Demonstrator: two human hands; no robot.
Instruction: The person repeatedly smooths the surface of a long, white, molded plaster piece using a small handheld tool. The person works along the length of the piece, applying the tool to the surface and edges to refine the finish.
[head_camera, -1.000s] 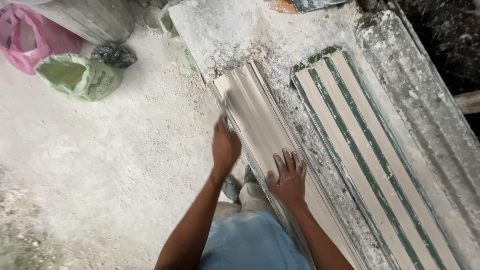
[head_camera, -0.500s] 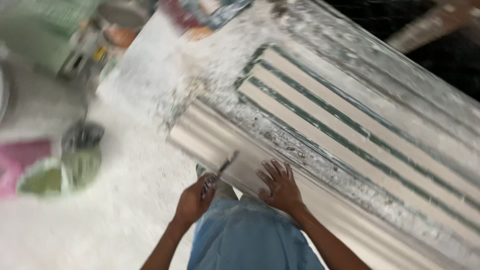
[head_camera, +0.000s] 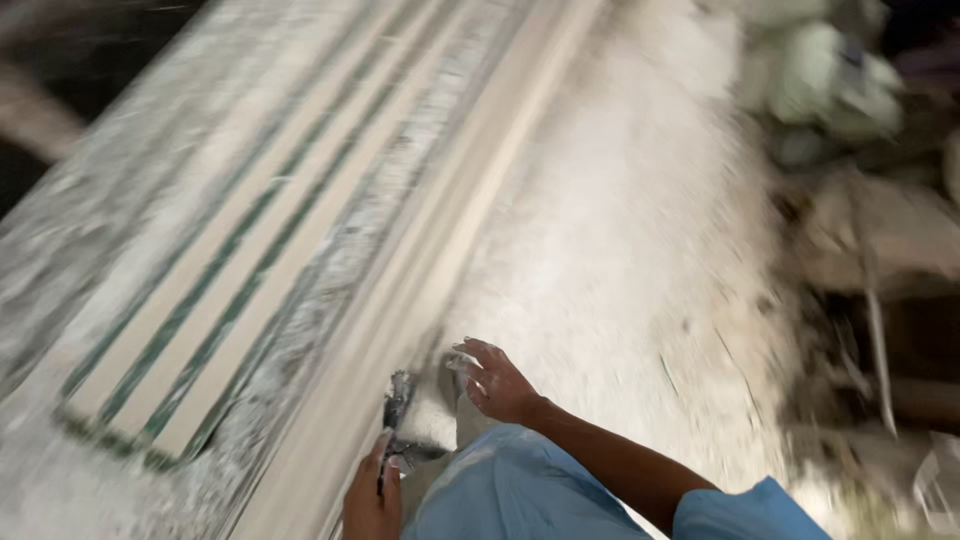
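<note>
A long, pale, ridged plaster moulding (head_camera: 440, 230) runs from 6 towards 1 o'clock along the dusty table (head_camera: 60, 300). The left hand (head_camera: 372, 495) grips a dark scraper (head_camera: 396, 410) beside it; the right hand (head_camera: 497, 382) hangs loose, fingers spread.

The long moulded strip (head_camera: 440, 240) was pale cream, dusted white. On the left, the ridged mould (head_camera: 230, 260) showed cream bands alternating with dark green stripes. The floor (head_camera: 620, 260) on the right was chalk-white. The near clothing (head_camera: 520, 495) was light blue.
</note>
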